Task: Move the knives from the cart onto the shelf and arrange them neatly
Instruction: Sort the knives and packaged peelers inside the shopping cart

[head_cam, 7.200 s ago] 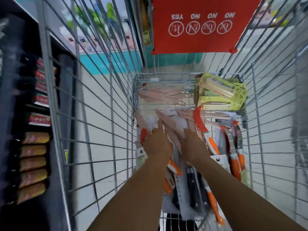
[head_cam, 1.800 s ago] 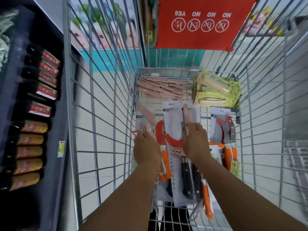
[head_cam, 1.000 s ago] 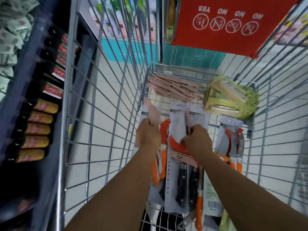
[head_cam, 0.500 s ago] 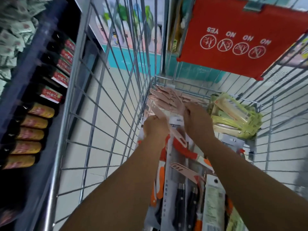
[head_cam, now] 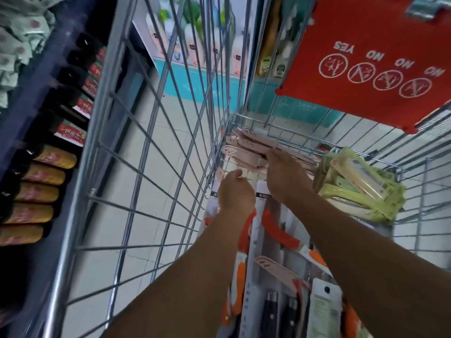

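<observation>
Both hands have travelled forward from the carded orange knives toward the far end of the cart. Now the right hand lies with fingers stretched over the stack of pink sheathed knives against the far wire wall, its fingertips on the top one. Whether the thumb is under the stack cannot be told. The left hand sits just beside it with fingers curled; a pale pink tip shows at its edge, so it seems to pinch one such knife, though the grip itself is hidden.

Other knives remain in the cart: orange-handled knives on white cards under the forearms, black-handled knives nearer the person, and green packaged knives at the far right. Bottles line the shelf on the left.

These pink knives look light, stiff and smooth, so a loose stack may slide apart. Gripping several across the middle, thumb beneath and fingers above, seems safest.
</observation>
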The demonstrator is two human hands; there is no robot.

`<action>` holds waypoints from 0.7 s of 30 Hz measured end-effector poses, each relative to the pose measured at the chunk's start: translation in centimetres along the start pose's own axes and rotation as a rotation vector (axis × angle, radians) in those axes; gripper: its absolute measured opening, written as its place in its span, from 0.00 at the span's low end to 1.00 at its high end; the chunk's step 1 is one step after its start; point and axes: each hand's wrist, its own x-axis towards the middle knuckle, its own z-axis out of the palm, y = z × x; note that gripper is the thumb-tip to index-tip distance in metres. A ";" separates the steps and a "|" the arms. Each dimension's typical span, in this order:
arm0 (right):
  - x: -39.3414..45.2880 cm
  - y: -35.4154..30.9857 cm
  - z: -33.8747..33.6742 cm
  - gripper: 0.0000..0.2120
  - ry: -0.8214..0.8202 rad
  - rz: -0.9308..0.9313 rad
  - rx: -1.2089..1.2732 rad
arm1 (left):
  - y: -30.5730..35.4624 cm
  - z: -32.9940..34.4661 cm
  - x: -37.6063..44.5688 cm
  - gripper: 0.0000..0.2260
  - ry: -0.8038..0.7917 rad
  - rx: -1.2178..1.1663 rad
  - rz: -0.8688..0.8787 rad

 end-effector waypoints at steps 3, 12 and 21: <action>-0.5 0.3 0.4 0.22 -0.020 -0.020 0.021 | -1.9 -0.7 -2.2 0.25 0.096 0.235 0.089; -7.7 0.2 0.6 0.20 0.108 0.028 0.241 | -4.3 -0.3 -4.1 0.44 0.130 0.460 0.141; -16.3 1.4 5.5 0.22 -0.020 0.184 0.288 | -3.6 -0.4 -3.5 0.15 0.141 0.506 0.140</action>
